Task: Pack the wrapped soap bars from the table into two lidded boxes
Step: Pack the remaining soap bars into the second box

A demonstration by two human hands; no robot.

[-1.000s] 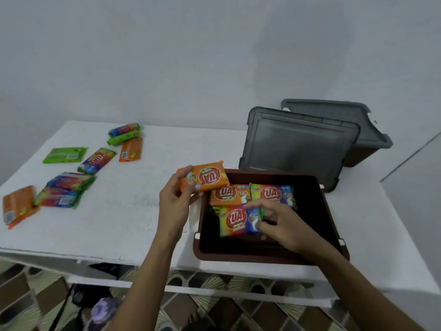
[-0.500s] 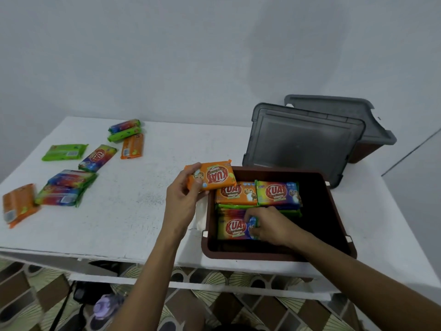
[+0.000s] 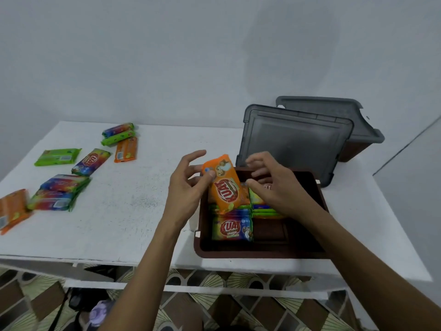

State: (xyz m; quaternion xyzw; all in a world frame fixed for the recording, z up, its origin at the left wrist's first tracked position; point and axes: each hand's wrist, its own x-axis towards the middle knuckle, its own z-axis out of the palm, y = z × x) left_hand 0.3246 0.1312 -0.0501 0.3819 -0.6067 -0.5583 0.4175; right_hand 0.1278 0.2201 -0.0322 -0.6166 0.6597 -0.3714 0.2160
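At the far left edge of the white tabletop (image 3: 143, 211), an orange-wrapped bar (image 3: 12, 209) lies partly out of view. Just beside it is a small stack of rainbow-wrapped bars (image 3: 59, 192). Behind those lie a green bar (image 3: 57, 156) and a single rainbow bar (image 3: 90, 161). Farther back, a loose orange bar (image 3: 126, 149) lies by a second green bar (image 3: 118, 137), with another rainbow bar (image 3: 118, 129) behind that.

Moving right, the left hand (image 3: 186, 187) has its grip closed on the held orange soap bar (image 3: 225, 185). The thumb is on the printed face near the upper end, other fingers are behind it, and the index finger is lifted clear. The bar is tilted, above the rear-left part of the open brown box (image 3: 262, 253).

That box stands at the front edge of the tabletop. In its front-left corner a green-and-blue soap bar (image 3: 232, 229) lies label up. Behind it, wrapper edges of more stacked bars show under the held one. A rear-right pile (image 3: 262, 209) sits beside them. The front-right corner shows bare brown floor.

The right hand (image 3: 274, 187) hovers over the rear-right pile with its fingers curled. Its thumb tip meets the held bar's right edge, but I can't tell whether this grip has hold of the bar.

A grey lid (image 3: 296, 144) leans against the box's back rim. Behind it to the right stands a second brown box (image 3: 353, 151) with its own grey lid (image 3: 334, 108) on top, so its contents are hidden.
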